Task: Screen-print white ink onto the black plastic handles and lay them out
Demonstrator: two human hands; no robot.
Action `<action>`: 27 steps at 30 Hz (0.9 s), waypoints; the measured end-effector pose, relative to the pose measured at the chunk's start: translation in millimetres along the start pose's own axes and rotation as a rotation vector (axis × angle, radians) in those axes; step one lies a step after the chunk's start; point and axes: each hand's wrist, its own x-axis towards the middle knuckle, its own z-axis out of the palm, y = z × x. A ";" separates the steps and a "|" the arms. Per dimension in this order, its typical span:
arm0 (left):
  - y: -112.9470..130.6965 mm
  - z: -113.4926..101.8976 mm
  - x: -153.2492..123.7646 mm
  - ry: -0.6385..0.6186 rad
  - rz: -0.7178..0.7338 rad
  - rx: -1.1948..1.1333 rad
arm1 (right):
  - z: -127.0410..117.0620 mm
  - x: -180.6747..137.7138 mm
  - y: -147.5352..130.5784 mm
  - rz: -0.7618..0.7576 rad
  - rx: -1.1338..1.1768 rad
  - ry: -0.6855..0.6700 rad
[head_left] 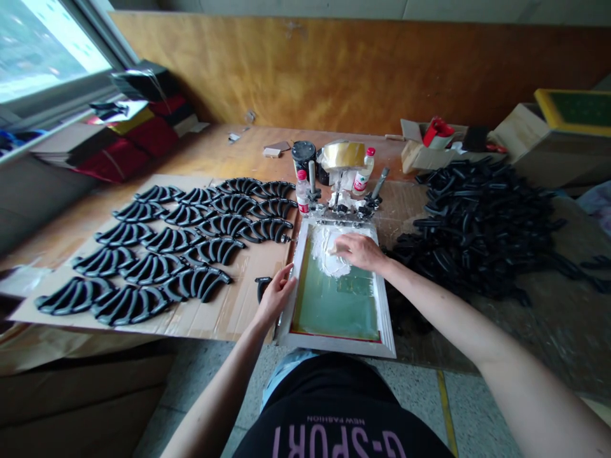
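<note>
We see a framed screen (342,312) lying just below the middle of the frame, its pale metal border around a translucent green mesh, with a thin red line along the near edge and no writing that we can read. White paste (317,242) is spread thickly and unevenly over the upper part of the mesh. Our right hand (361,251) is over this paste, fingers curled and drawn together; whether they pinch something small we cannot tell. Our left hand (277,294) is at the screen's left edge, fingers loosely bent; we cannot tell how firmly they grip. Just beside it sits a single black curved piece (260,291).

At the screen's far end we see a metal clamp (344,220). Behind are two red-capped bottles (302,191), their red-and-white labels too small to read, a black jar (303,152) and a gold-coloured roll (344,156).

Rows of black curved pieces (128,308) fan across a cardboard sheet (248,280) at left; a loose black heap (477,229) fills the right. At bottom centre, our black shirt (329,388) reads "NEW FASHION" above a larger "G-SPORT" in mauve, upside down to us.
</note>
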 end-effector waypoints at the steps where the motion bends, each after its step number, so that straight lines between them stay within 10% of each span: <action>1: 8.1 -2.0 -3.1 -0.010 -0.002 -0.001 | -5.3 12.4 5.2 0.063 -0.008 0.035; 5: 53.0 -10.1 -15.7 0.034 0.099 0.009 | -34.4 39.7 40.6 0.320 -0.092 0.157; 11: 127.2 -2.2 -2.5 0.061 0.383 -0.280 | -43.8 -24.9 89.3 0.702 -0.064 0.349; 15: 147.5 18.8 13.5 0.094 0.379 -0.489 | 7.0 -56.7 65.1 0.448 0.027 0.104; 18: 121.5 44.4 8.4 0.165 0.258 -0.566 | 39.4 -57.1 25.3 0.319 -0.068 0.021; 23: 37.1 82.1 -19.6 -0.136 -0.280 -0.433 | 55.8 -54.4 -50.4 0.240 -0.123 0.083; 27: -10.8 42.7 -21.0 0.018 -0.290 -0.250 | 48.1 -77.1 -53.2 0.089 -0.038 0.001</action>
